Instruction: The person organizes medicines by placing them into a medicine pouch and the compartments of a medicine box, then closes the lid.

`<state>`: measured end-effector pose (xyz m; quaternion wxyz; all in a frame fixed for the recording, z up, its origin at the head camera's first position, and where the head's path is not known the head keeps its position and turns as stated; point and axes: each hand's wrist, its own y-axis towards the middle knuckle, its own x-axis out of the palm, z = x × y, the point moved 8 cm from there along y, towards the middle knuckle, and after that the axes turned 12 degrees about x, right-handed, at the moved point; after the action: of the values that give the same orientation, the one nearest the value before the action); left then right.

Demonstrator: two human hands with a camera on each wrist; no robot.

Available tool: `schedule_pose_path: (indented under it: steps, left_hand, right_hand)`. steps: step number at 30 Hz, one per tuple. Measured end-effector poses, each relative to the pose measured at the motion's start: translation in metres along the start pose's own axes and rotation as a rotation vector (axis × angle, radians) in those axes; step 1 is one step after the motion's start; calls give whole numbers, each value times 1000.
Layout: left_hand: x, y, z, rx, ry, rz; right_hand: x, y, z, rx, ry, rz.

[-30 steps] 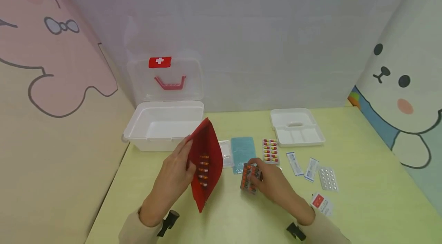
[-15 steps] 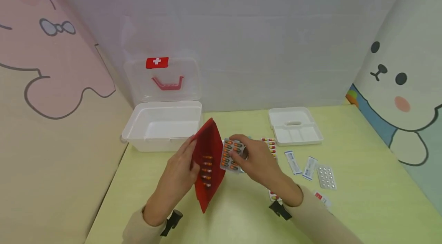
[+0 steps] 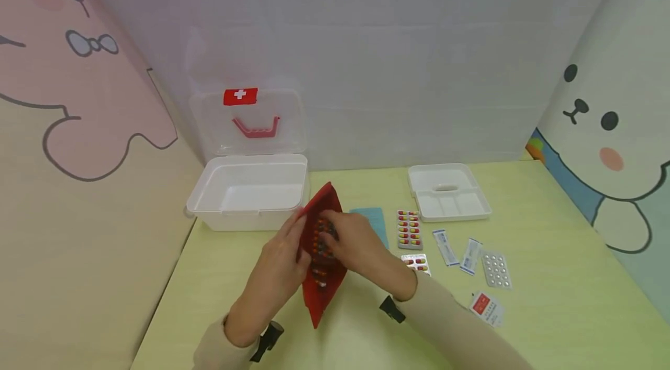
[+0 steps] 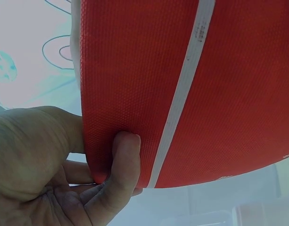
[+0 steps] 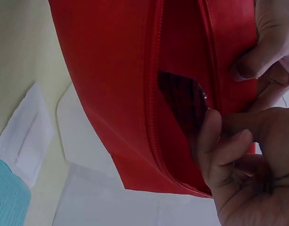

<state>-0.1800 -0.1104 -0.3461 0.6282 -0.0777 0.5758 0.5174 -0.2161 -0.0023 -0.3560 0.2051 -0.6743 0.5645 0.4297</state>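
A red zip pouch (image 3: pixel 314 306) stands tilted above the near middle of the table with its mouth spread. My left hand (image 3: pixel 276 268) grips its left side; in the left wrist view the thumb and fingers pinch the red fabric (image 4: pixel 130 70) at the edge. My right hand (image 3: pixel 361 245) reaches into the opening and holds a blister pack of orange-and-dark capsules (image 3: pixel 318 239). From the right wrist, that pack looks dark between the zipper edges (image 5: pixel 156 94), partly hidden by the fingers. Lower inside the pouch, more capsules (image 3: pixel 320 278) show.
Behind the pouch stands a white first-aid box (image 3: pixel 246 220), lid raised. A white divided tray (image 3: pixel 452 207) lies at the back right. Around the right side are red-and-yellow capsule packs (image 3: pixel 409 230), a blue packet (image 3: pixel 373 220), slim sachets (image 3: pixel 446 248), a silver tablet blister (image 3: pixel 496 270) and a red-labelled packet (image 3: pixel 487 307).
My right hand has carried the orange-and-dark capsule pack left from over the table into the pouch's mouth. My left hand keeps its grip, and the pouch has shifted slightly right.
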Motion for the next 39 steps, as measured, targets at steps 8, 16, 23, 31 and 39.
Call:
schedule_pose_path:
  steps: [8, 16, 23, 31, 39]
  left_hand:
    - [4, -1, 4, 1, -12, -20]
    - [6, -3, 6, -1, -14, -38]
    - [6, -5, 4, 0, -5, -32]
    - [2, -6, 2, -7, 1, -24]
    - [-4, -10, -14, -102, -5, -35]
  right_hand:
    - [29, 8, 3, 54, -33, -98]
    - [45, 11, 10, 89, -38, -113]
    - [46, 9, 9, 49, -39, -84]
    - [28, 3, 2, 20, -33, -52]
    - [-28, -9, 20, 78, -23, 32]
